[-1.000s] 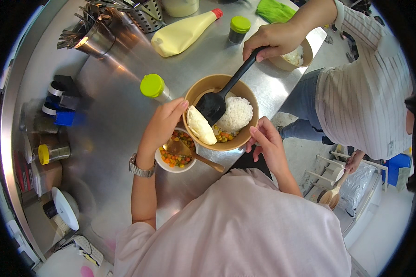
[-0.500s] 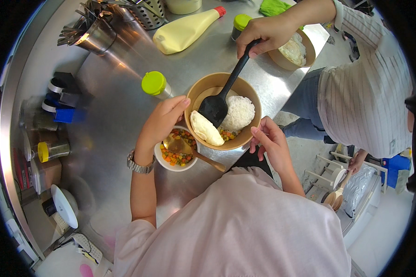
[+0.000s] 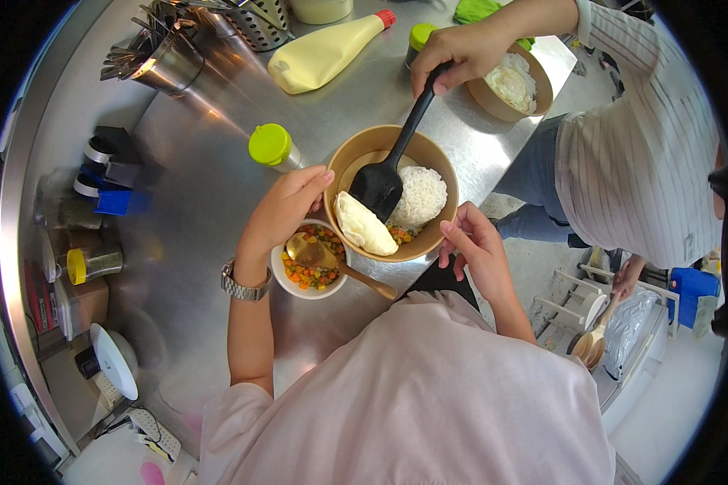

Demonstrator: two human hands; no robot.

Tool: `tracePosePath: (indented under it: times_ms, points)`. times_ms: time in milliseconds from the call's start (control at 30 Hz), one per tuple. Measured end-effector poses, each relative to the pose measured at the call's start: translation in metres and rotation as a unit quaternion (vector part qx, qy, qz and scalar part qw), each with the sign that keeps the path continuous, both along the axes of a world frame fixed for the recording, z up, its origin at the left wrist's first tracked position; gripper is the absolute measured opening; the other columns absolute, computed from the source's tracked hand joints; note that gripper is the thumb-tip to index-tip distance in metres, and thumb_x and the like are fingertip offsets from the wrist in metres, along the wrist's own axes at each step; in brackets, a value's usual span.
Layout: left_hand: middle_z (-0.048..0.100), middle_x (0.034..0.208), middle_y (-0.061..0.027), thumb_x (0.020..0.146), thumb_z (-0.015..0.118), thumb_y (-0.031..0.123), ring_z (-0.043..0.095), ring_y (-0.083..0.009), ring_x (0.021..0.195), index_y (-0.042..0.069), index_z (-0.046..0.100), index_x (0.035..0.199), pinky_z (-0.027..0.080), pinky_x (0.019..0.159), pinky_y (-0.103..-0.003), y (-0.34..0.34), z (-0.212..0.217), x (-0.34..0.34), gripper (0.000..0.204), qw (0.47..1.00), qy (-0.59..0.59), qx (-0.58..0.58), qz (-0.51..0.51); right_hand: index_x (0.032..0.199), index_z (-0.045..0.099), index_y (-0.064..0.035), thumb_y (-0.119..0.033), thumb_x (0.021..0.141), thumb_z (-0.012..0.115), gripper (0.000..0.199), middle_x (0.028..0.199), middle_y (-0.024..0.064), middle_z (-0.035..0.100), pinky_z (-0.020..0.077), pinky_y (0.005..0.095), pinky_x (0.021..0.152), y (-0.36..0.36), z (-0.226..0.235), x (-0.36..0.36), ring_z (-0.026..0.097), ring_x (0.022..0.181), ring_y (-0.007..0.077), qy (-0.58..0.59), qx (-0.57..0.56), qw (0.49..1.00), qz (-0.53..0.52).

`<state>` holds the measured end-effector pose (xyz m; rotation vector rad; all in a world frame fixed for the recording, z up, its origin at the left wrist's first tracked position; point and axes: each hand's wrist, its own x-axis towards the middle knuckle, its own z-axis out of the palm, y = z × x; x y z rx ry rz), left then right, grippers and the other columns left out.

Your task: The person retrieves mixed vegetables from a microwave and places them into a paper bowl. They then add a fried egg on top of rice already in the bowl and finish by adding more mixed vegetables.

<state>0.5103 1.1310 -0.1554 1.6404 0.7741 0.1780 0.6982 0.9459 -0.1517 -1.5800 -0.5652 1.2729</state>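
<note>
My left hand [image 3: 287,206] grips the left rim of a round brown paper bowl [image 3: 441,158], thumb on the edge. At its right side, my right hand [image 3: 477,249] has thumb and fingers pinching the wall. Inside lie a mound of white rice [image 3: 421,196], a pale folded piece that looks like egg [image 3: 362,226] and some diced vegetables [image 3: 403,234]. A co-worker's hand [image 3: 461,58] holds a black serving spoon [image 3: 376,190], its head between the egg and the rice. Below my left hand stands a white bowl [image 3: 299,293] of diced vegetables with a gold-coloured spoon [image 3: 319,255] resting in it.
A green-lidded shaker [image 3: 271,145] stands left of the paper bowl on the steel table [image 3: 194,242]. Behind are a squeeze bag of pale sauce [image 3: 323,56], a utensil container [image 3: 170,65] and another paper bowl [image 3: 493,101] with egg. The co-worker stands at the right, holding a wooden-handled utensil [image 3: 598,335].
The black spoon's head has shifted slightly right, toward the rice. The co-worker's lower hand has moved a little. My hands stay on the paper bowl.
</note>
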Motion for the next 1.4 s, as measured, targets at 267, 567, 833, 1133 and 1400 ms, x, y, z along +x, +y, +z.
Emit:
tracePosePath:
  times_ms: [267, 567, 833, 1133, 1400]
  points:
    - [0.039, 0.059, 0.0006, 0.091, 0.040, 0.028, 0.036, -0.0083, 0.057, 0.000, 0.046, 0.072, 0.033, 0.054, -0.024, -0.0002, -0.0024, -0.0010, 0.034, 1.000, -0.008, 0.001, 0.004, 0.079, 0.044, -0.0055, -0.017, 0.087, 0.053, 0.016, 0.067, 0.0017, 0.053, 0.0341, 0.0174, 0.034, -0.0004, 0.0010, -0.0004, 0.054, 0.051, 0.0078, -0.012, -0.004, 1.000, 0.003]
    - [0.036, 0.063, 0.0046, 0.092, 0.042, 0.027, 0.034, -0.0054, 0.060, 0.006, 0.046, 0.072, 0.031, 0.056, -0.020, 0.0007, -0.0014, -0.0032, 0.029, 1.000, -0.005, -0.024, 0.001, 0.077, 0.044, -0.0053, -0.015, 0.086, 0.054, 0.017, 0.067, 0.0023, 0.053, 0.0334, 0.0173, 0.034, -0.0010, 0.0013, -0.0022, 0.054, 0.051, 0.0076, -0.006, -0.003, 1.000, 0.009]
    - [0.037, 0.063, 0.0047, 0.092, 0.042, 0.027, 0.034, -0.0049, 0.060, 0.006, 0.046, 0.072, 0.032, 0.054, -0.020, 0.0001, -0.0006, -0.0037, 0.029, 0.999, -0.005, -0.034, 0.001, 0.078, 0.044, -0.0049, -0.015, 0.086, 0.054, 0.016, 0.068, 0.0028, 0.053, 0.0330, 0.0177, 0.034, -0.0015, 0.0026, -0.0025, 0.054, 0.051, 0.0085, -0.017, -0.010, 1.000, 0.016]
    - [0.038, 0.063, 0.0045, 0.092, 0.042, 0.026, 0.036, -0.0050, 0.059, 0.006, 0.045, 0.071, 0.032, 0.055, -0.019, 0.0011, -0.0043, -0.0049, 0.029, 0.999, 0.004, -0.034, -0.001, 0.079, 0.045, -0.0050, -0.016, 0.086, 0.053, 0.016, 0.069, 0.0030, 0.053, 0.0327, 0.0173, 0.034, -0.0017, 0.0029, -0.0014, 0.054, 0.052, 0.0082, -0.030, -0.008, 0.999, 0.017]
    - [0.041, 0.059, 0.0008, 0.091, 0.041, 0.027, 0.039, -0.0082, 0.056, 0.002, 0.045, 0.069, 0.035, 0.054, -0.023, -0.0024, -0.0066, -0.0025, 0.034, 1.000, -0.009, 0.000, -0.004, 0.080, 0.045, -0.0050, -0.017, 0.087, 0.052, 0.016, 0.069, 0.0028, 0.054, 0.0326, 0.0170, 0.034, -0.0036, 0.0035, 0.0018, 0.054, 0.051, 0.0078, -0.037, -0.008, 0.999, 0.015]
